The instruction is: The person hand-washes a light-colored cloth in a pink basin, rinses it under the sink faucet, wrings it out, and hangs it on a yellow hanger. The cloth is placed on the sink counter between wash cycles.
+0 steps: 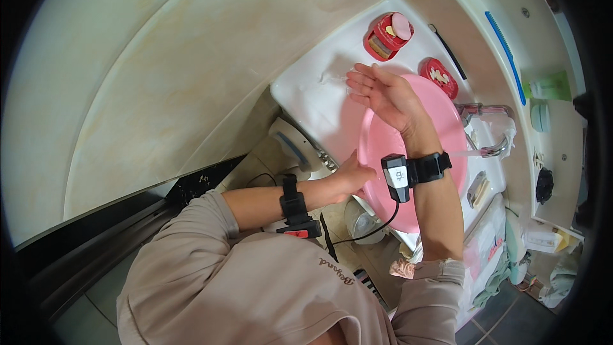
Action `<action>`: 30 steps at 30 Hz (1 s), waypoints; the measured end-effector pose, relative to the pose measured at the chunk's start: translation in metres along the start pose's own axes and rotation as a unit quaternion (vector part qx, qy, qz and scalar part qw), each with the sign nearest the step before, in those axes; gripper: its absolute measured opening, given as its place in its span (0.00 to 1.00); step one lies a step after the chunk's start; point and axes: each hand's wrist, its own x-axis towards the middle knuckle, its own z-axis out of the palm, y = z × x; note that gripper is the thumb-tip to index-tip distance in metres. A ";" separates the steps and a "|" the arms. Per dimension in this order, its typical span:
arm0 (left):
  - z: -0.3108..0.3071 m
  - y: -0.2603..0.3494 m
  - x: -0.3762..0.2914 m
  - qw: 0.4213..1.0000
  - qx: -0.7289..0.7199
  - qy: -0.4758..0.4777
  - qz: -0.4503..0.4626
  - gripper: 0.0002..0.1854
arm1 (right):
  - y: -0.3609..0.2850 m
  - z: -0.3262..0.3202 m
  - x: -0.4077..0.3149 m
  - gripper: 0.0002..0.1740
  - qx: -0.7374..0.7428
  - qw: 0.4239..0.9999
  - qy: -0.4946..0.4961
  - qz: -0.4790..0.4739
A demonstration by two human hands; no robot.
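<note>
A pink plastic basin (414,88) rests on a white washbasin (306,91), tilted towards me. My left hand (353,176) grips its near left rim, thumb inside and fingers outside. Above the basin's far left edge, my right hand (380,90) is held palm up with nothing in it. Thin trails of water show beside its fingertips. A chrome faucet (495,150) on the right pours a stream towards the basin, partly hidden behind my right wrist. The black strap with a small device (397,177) on that wrist covers part of the basin's inside.
A red soap box (380,45) and a red soap dish (438,76) sit at the back. Another soap bar (479,194) lies near the faucet. A shelf holds a blue comb (505,57) and a green tube (550,87). A cable (368,237) hangs below my right wrist.
</note>
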 end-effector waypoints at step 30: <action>-0.004 -0.002 0.003 0.999 -0.003 -0.041 0.018 0.32 | 0.038 -0.048 -0.072 0.17 0.027 0.999 -0.004 -0.039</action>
